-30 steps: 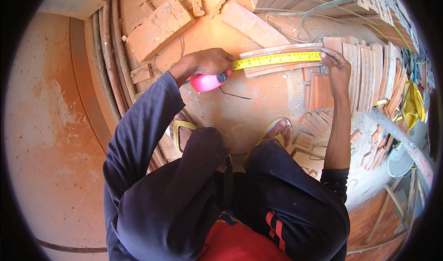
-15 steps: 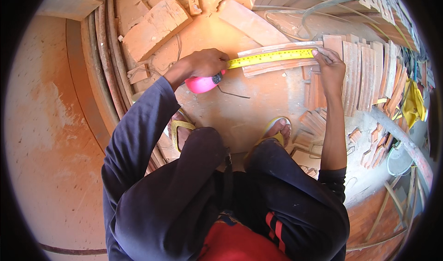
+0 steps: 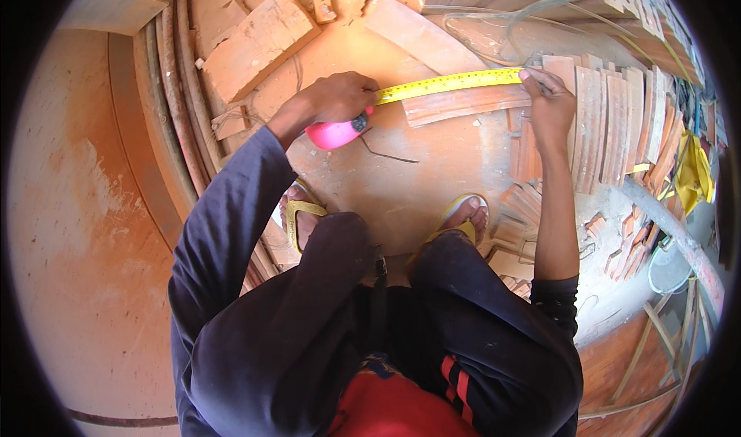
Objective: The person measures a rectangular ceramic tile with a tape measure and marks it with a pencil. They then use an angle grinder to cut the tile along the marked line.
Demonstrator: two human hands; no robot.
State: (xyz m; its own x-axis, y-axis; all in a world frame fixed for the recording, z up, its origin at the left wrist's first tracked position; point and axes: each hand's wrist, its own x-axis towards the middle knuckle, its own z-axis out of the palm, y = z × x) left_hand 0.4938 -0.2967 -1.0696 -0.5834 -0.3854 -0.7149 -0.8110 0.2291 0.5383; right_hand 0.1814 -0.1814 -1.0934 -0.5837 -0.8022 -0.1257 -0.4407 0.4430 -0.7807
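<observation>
A yellow tape measure blade [image 3: 451,83] is stretched between my two hands. My left hand [image 3: 340,97] is closed on its pink and black case [image 3: 337,133] and the near end of the blade. At the other end, my right hand [image 3: 549,105] pinches the blade's tip between thumb and fingers. Beneath and just nearer than the blade lies a reddish wooden strip [image 3: 467,105] on the dusty floor. The right end of that strip runs up to my right hand, where the fingers partly hide it.
A stack of wooden strips [image 3: 610,124] stands at the right, with small offcuts [image 3: 521,213] nearer. A thick block [image 3: 262,43] and a flat board [image 3: 424,35] lie beyond. Long poles [image 3: 181,82] run along the left. A hose [image 3: 540,20] and a bucket [image 3: 669,267] sit on the right.
Both hands and the tape have shifted slightly away and left, so the blade now covers the far part of the wooden pieces and more of the near strip shows.
</observation>
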